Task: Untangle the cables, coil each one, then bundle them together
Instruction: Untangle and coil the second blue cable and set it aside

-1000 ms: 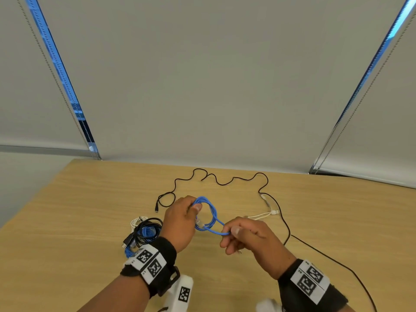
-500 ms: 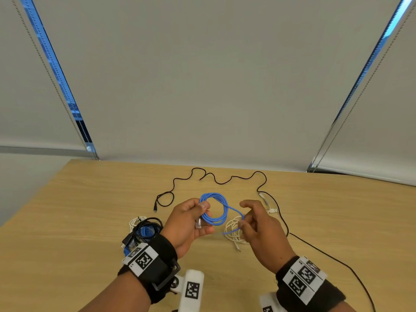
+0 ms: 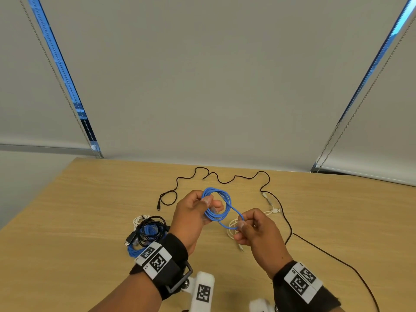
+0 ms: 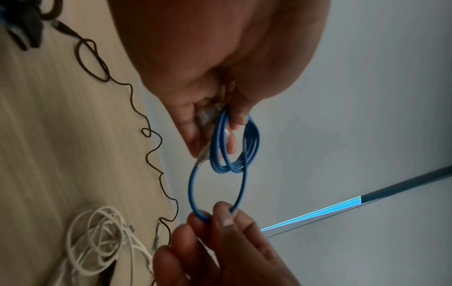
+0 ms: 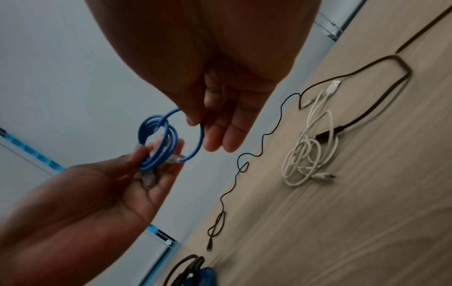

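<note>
A thin blue cable [image 3: 219, 207] is wound into a small coil held above the wooden table [image 3: 67, 221]. My left hand [image 3: 193, 215] pinches the coil [image 4: 234, 147] together with its clear plugs between thumb and fingers. My right hand [image 3: 252, 228] pinches the last loose loop of the blue cable [image 5: 195, 139] out to the right of the coil. A loose white cable [image 5: 308, 147] lies on the table under my right hand. A long black cable [image 3: 225, 179] snakes across the far side of the table and runs off to the right.
A pile of coiled black and blue cables [image 3: 148, 233] with a white one lies on the table left of my left wrist. Grey roller blinds [image 3: 202, 75] hang behind the table's far edge.
The coil has gained turns and risen a little in my left hand. My right hand has moved out to the right, drawing the last blue loop away from the coil.
</note>
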Demonstrator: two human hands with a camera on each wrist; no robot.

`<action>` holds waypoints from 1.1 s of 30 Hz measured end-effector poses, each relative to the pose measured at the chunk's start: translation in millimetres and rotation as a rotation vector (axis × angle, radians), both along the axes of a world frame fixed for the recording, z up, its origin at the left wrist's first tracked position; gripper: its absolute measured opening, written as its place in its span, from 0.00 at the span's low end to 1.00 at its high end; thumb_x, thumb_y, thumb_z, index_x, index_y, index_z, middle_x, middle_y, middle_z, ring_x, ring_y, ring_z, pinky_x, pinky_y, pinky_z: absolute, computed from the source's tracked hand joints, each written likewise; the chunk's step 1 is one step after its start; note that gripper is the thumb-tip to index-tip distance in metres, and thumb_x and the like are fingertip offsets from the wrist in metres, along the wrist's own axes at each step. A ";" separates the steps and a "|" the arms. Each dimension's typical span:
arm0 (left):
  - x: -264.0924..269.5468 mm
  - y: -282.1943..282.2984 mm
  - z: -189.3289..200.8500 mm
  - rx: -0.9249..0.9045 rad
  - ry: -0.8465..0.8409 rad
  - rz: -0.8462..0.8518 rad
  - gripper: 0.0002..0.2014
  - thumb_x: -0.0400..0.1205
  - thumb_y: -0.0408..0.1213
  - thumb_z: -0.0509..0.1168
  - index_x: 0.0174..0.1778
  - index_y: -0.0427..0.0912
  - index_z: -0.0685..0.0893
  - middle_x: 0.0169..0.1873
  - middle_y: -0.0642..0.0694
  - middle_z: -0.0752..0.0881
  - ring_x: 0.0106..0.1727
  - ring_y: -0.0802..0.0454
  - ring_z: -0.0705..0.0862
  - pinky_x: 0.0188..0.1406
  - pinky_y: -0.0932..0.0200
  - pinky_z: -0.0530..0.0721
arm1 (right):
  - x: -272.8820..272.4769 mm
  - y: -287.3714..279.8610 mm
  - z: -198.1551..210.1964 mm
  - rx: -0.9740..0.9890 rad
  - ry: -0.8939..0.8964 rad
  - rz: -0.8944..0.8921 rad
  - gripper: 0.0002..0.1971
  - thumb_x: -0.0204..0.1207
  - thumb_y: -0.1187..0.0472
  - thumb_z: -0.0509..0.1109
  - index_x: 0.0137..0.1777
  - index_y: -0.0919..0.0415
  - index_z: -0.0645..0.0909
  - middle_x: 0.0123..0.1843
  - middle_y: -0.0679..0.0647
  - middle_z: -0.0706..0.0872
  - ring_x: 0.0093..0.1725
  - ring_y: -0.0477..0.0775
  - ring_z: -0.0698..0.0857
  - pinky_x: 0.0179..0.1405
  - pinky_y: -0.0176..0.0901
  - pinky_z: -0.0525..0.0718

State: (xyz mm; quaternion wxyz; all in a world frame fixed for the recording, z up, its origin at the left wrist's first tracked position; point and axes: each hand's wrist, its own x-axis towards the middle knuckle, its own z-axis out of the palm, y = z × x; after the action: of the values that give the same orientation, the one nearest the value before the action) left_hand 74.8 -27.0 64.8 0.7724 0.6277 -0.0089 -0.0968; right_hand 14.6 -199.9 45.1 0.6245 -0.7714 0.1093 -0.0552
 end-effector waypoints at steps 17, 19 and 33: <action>-1.2 5.1 -17.6 -0.143 0.054 -0.173 0.12 0.91 0.36 0.58 0.57 0.42 0.88 0.46 0.38 0.92 0.52 0.41 0.89 0.57 0.49 0.87 | 5.4 3.0 10.7 0.412 0.137 0.152 0.03 0.83 0.65 0.71 0.53 0.63 0.82 0.49 0.62 0.94 0.47 0.58 0.93 0.46 0.48 0.90; 0.9 7.0 -16.2 -0.004 -0.007 -0.122 0.12 0.91 0.37 0.59 0.54 0.44 0.89 0.38 0.44 0.89 0.45 0.46 0.85 0.52 0.54 0.88 | 5.9 4.7 11.5 0.161 0.148 0.204 0.07 0.78 0.60 0.75 0.55 0.56 0.84 0.53 0.57 0.91 0.46 0.52 0.91 0.45 0.47 0.88; -6.4 19.3 -16.1 0.572 -0.323 -0.386 0.14 0.87 0.48 0.56 0.45 0.50 0.85 0.34 0.49 0.87 0.42 0.39 0.83 0.50 0.38 0.81 | 32.7 4.1 40.4 -0.232 -0.099 0.206 0.08 0.82 0.64 0.71 0.47 0.50 0.86 0.32 0.51 0.90 0.29 0.44 0.86 0.33 0.41 0.86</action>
State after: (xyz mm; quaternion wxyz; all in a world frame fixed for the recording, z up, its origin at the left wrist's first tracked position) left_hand 68.4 -7.7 48.6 0.5223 0.8118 -0.2211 -0.1387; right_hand 47.3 -195.8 85.5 0.5383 -0.8417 -0.0083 -0.0410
